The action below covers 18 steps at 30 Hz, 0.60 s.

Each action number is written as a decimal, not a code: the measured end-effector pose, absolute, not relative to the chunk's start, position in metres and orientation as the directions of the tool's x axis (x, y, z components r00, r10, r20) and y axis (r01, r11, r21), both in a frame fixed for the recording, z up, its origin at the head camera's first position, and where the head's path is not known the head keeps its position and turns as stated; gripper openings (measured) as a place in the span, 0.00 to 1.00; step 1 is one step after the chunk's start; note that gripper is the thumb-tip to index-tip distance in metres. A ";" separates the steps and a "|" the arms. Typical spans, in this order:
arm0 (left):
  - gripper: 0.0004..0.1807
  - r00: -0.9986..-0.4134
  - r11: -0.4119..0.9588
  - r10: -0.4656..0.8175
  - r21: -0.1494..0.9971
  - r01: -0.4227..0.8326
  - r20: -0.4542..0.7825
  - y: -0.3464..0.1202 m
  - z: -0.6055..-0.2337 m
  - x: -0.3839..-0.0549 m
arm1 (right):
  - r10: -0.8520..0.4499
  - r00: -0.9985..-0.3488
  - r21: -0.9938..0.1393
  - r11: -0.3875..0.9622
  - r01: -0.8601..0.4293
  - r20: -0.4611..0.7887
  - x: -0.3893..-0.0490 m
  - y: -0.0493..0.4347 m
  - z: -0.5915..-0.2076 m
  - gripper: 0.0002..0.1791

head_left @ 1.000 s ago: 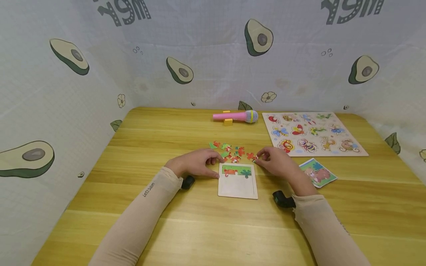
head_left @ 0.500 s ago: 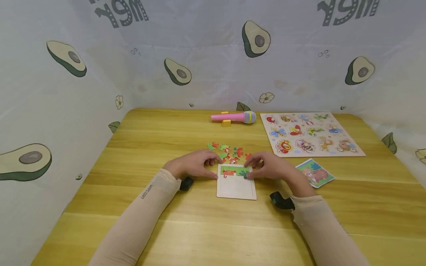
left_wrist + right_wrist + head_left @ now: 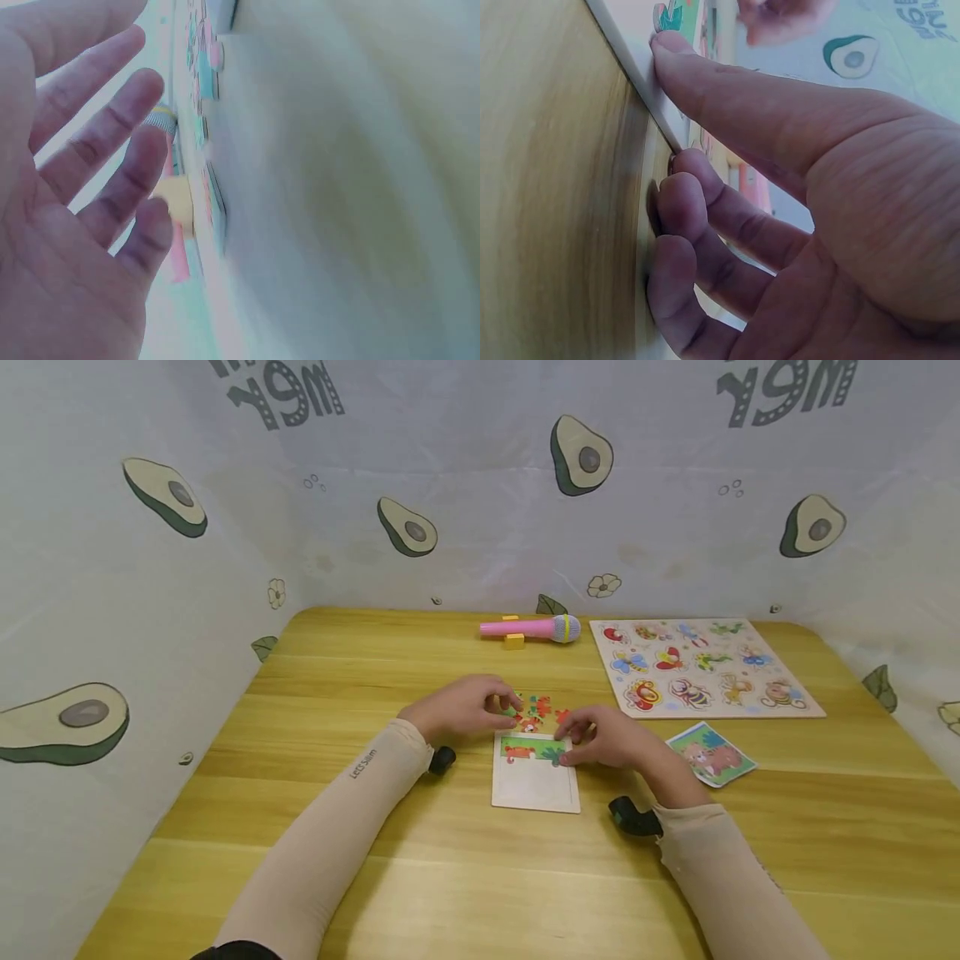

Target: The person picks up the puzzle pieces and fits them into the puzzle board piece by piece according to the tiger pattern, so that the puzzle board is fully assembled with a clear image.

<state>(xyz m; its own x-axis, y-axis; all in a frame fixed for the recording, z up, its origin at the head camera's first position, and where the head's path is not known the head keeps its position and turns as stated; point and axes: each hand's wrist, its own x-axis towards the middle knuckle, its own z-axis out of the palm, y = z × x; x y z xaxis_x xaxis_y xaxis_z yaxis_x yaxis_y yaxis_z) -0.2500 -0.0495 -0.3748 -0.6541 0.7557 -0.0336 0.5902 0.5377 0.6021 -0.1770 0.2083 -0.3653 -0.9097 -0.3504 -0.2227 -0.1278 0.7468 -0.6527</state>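
Observation:
A small square puzzle board lies on the table, its far strip filled with green and orange picture pieces. My right hand holds its far right corner. In the right wrist view, the thumb presses on the board's edge beside a teal patch, while the curled fingers rest low at the corner. Beyond the board lie several loose jigsaw pieces, partly hidden by my left hand. That hand reaches over them, fingers loosely bent; in the left wrist view nothing shows between them.
A picture card with a pink animal lies right of my right hand. Farther back is a large insect puzzle board. A pink toy microphone rests on yellow blocks near the back edge, before a patterned curtain.
My left hand has left the board's left side and moved forward and right over the loose pieces. My right hand has come from the pieces at the right onto the board's corner.

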 end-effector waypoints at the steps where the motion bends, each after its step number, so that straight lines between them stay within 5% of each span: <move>1: 0.13 -0.642 0.543 0.766 0.568 0.618 -0.034 -0.045 -0.374 -0.252 | -0.356 -0.908 -0.657 0.742 -0.131 -0.221 -0.177 0.209 -0.365 0.13; 6: 0.14 -0.598 0.561 0.799 0.443 0.699 -0.068 -0.028 -0.369 -0.256 | -0.367 -0.904 -0.674 0.727 -0.132 -0.219 -0.176 0.210 -0.366 0.13; 18: 0.12 -0.588 0.599 0.793 0.389 0.700 -0.162 -0.012 -0.365 -0.266 | -0.370 -0.904 -0.682 0.719 -0.132 -0.215 -0.176 0.209 -0.365 0.14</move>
